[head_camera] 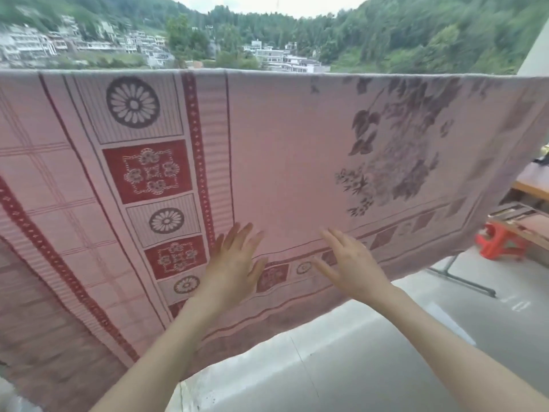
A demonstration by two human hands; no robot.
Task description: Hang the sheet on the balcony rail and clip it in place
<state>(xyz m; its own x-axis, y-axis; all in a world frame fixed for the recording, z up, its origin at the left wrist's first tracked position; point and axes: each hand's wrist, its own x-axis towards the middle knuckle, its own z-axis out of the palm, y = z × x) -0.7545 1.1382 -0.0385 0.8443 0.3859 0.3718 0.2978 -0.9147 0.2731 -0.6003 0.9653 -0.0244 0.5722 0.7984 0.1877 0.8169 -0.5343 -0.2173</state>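
Note:
A large pink sheet (282, 144) with red squares, round flower medallions and a faded leaf print hangs draped over the rail, which it hides along its whole top edge. My left hand (234, 263) is flat, fingers straight, on or just in front of the lower part of the cloth. My right hand (350, 263) is spread open beside it, near the sheet's patterned border. Both hands hold nothing. No clip is in view.
A pale concrete floor (371, 352) lies below the sheet. At the right stand a red plastic stool (499, 242), a wooden board (531, 224) and a metal stand leg (463, 281). Beyond the rail are hills and white buildings.

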